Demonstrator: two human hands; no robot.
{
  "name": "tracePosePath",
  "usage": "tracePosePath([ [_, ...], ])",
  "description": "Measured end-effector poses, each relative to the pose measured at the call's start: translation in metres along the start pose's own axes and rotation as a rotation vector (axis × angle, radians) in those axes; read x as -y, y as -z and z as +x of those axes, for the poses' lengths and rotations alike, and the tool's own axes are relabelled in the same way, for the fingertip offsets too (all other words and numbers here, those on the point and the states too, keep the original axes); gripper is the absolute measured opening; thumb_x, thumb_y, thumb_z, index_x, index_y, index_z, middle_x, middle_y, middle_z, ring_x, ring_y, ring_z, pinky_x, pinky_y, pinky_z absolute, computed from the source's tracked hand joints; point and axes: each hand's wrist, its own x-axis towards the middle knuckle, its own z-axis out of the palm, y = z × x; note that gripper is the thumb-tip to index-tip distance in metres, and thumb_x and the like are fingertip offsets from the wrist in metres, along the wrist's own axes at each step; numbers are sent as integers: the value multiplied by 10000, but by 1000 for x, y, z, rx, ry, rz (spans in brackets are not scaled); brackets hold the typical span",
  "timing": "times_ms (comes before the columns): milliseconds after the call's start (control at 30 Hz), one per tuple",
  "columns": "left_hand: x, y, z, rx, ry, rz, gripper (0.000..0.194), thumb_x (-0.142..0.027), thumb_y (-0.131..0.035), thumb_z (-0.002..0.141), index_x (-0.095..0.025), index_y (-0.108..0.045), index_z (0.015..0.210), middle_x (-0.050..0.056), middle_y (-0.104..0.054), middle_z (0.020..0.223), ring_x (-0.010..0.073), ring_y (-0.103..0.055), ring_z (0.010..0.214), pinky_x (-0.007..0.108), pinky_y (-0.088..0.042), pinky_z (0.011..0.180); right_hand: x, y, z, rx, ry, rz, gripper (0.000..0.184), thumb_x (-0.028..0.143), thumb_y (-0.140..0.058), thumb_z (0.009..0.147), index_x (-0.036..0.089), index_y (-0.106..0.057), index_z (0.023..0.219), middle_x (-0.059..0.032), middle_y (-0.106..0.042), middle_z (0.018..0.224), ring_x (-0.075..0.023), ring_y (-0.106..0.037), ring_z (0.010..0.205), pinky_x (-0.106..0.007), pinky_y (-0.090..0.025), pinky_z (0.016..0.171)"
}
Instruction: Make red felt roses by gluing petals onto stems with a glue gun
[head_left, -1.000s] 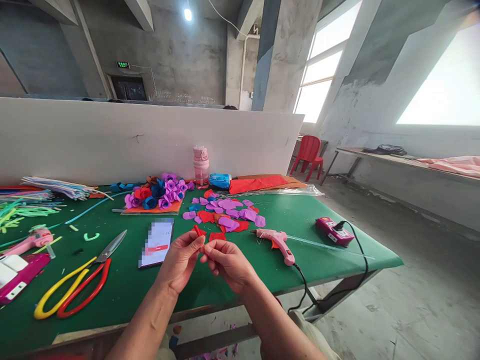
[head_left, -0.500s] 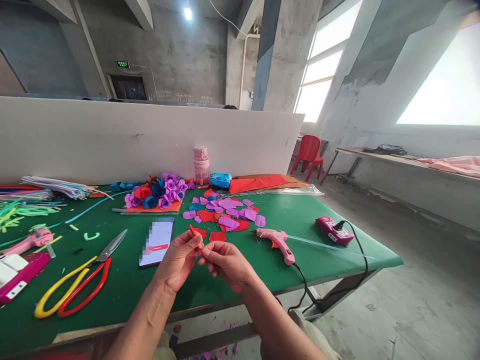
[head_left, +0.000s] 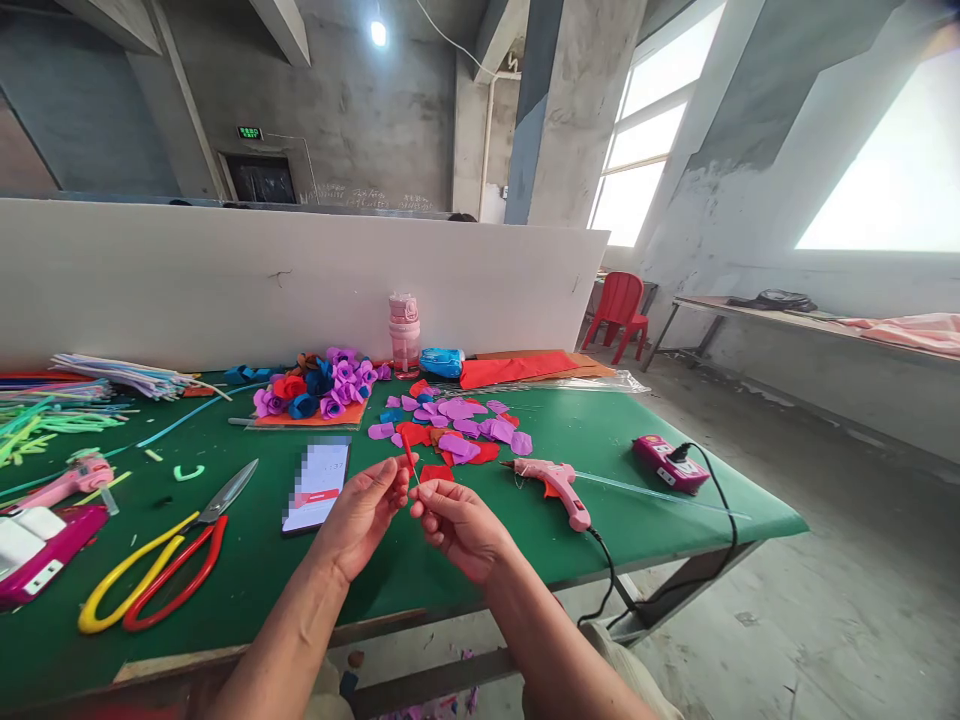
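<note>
Just above right hand (head_left: 456,522), red roll (head_left: 408,446), stem (head_left: 415,474) pinched there, left hand (head_left: 361,512) beside, grip unclear

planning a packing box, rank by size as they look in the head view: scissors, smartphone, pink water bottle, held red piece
1. Yellow-and-red-handled scissors
2. Smartphone
3. Pink water bottle, standing farther back
4. Held red piece

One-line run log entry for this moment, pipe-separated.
left hand: at slim red piece | right hand: pinching thin stick below it | nearby: purple and red cutouts, pink glue gun, phone | surface: green table
</note>
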Motion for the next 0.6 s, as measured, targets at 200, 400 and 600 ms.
tracePosePath([
  [200,1,-6,-3,4,-27,28,186,-300,-693,704,-119,-668,670,3,-562,609,77,-491,526,231,-425,553,-1,-3,-2,29,-38,2,222,283,-749,655,109,-626,718,-4,-597,629,-15,-417,450,-132,-284,407],
  [400,2,-6,-3,-5,-19,16,179,-307,-692,703,-131,-675,727,-16,-540,546,82,-494,460,238,-425,507,-4,-3,-1,61,-33,-13,228,301,-741,671,112,-623,721,-4,-601,636,-17,-416,453,-136,-292,414],
  [600,2,-4,-4,23,5,-67,166,-258,-709,686,-151,-598,622,-28,-529,576,70,-464,467,203,-382,442,-5,-5,-2,87,4,-138,310,390,-729,669,108,-630,754,-26,-635,650,-59,-528,503,-176,-389,495],
])
